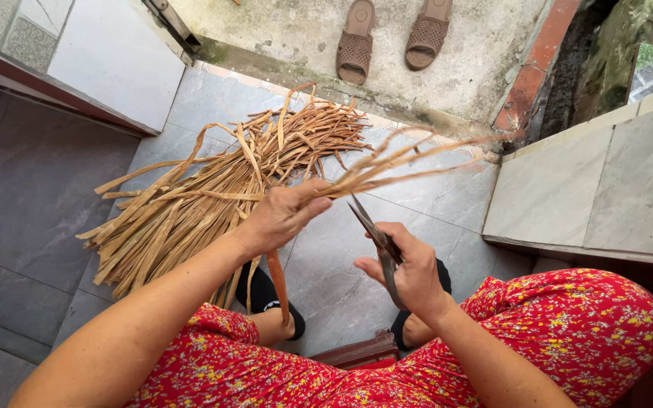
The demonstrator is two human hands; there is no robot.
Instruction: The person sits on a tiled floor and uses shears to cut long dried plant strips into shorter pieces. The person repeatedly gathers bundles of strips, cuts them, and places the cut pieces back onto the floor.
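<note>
the left hand (281, 215) is pinching a few dry strips (387, 162) in its fingers, held taut toward two o'clock, while the right hand (410, 272), fingers wrapped on the scissors (376, 234), is best cutting close beside that grip.

My strips (190, 211) are tan-brown, floor tiles (32, 211) grey. My dress (568, 332) is red with yellow floral print. Sandals (391, 34) brown.

One head camera looks steeply down, close above the hands (349, 245).

Soft, even daylight falls from the open doorway at the top, brightest on the concrete step (387, 45). Shadows are faint. The raised strips (417, 155) blur at their tips. The wide lens bends the floor tiles (32, 196) near the edges.
</note>
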